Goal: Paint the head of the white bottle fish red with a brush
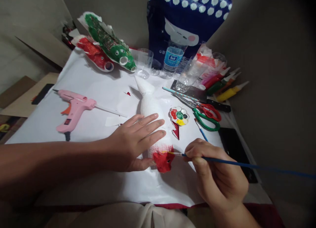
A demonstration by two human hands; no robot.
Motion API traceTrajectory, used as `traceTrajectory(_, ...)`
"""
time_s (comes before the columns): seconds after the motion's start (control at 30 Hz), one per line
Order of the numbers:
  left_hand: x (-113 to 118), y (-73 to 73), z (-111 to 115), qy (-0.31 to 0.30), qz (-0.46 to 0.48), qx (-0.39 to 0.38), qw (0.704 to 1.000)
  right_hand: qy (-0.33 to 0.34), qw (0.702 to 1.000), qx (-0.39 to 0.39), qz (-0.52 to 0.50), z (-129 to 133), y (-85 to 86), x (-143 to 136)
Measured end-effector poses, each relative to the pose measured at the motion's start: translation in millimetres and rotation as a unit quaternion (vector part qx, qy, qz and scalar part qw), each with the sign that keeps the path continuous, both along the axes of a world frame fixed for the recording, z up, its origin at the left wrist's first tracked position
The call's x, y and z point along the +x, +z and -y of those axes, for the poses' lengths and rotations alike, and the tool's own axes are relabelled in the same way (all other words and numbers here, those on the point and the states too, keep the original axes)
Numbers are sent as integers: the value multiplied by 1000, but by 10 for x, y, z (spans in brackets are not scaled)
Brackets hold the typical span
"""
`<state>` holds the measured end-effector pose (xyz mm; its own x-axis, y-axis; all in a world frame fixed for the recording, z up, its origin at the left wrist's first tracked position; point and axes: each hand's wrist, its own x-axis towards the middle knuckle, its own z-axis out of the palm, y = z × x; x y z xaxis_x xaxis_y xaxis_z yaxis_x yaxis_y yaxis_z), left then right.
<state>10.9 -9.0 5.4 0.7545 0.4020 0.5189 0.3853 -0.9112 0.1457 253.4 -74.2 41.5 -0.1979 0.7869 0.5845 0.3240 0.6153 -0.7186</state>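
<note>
A white fish figure (pixel 149 104) lies on the white-covered table, its tail pointing away from me and its red-painted head (pixel 161 164) toward me. My left hand (pixel 138 139) lies across its body, fingers stretched out and thumb beside the head. Pinched in my right hand (pixel 217 178) is a thin blue paintbrush (pixel 227 161). The brush tip touches the edge of the red paint, where a little yellow shows. Just right of the fish sits a flower-shaped paint palette (pixel 179 115) with red, green, black and yellow wells. Another blue brush (pixel 201 131) lies near it.
A pink glue gun (pixel 76 106) lies at left. Behind are a red fish (pixel 95 55), a green fish (pixel 111 43), clear cups (pixel 143 63), a water bottle (pixel 172 58) and a dark blue bag (pixel 190 17). Green-handled scissors (pixel 207 121), a knife (pixel 218 105) and paint bottles (pixel 229 93) stand right.
</note>
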Motion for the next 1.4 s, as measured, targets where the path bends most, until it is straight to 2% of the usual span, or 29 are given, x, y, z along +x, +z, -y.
traceTrajectory(0.07, -1, 0, 0, -1, 1, 1, 1000, -42, 999, 7, -11, -13, -8, 9)
traceTrajectory(0.13, -4, -3, 3, 0, 0, 1, 1000, -113, 993, 21, -29, -62, -27, 50)
traceTrajectory(0.27, -22, -17, 10, 2, -2, -2, 1000, -244, 967, 45, -58, -261, -92, 216)
traceTrajectory(0.4, -58, -26, -3, -12, 11, 5, 1000, -269, 962, 17, 45, -435, -159, 367)
traceTrajectory(0.53, -85, -4, -4, -24, 7, 29, 999, -251, 957, -9, 147, -492, -187, 385)
traceTrajectory(0.77, -75, 46, 31, -18, 23, 18, 999, -226, 954, -33, 196, -528, -187, 331)
traceTrajectory(1.0, -65, 29, 29, -31, 31, 1, 999, -229, 954, -15, 195, -504, -179, 322)
traceTrajectory(1.13, -52, 31, 43, -33, 26, -1, 999, -238, 967, 29, 88, -347, -147, 264)
traceTrajectory(1.2, -46, 27, 46, -31, 25, -1, 999, -200, 978, 64, 21, -228, -109, 215)
traceTrajectory(1.27, -39, 19, 43, -29, 17, -2, 999, -127, 986, 104, -19, -114, -60, 161)
traceTrajectory(1.4, -13, 11, 43, -11, 10, -8, 1000, 23, 994, 107, -2, 10, 36, 54)
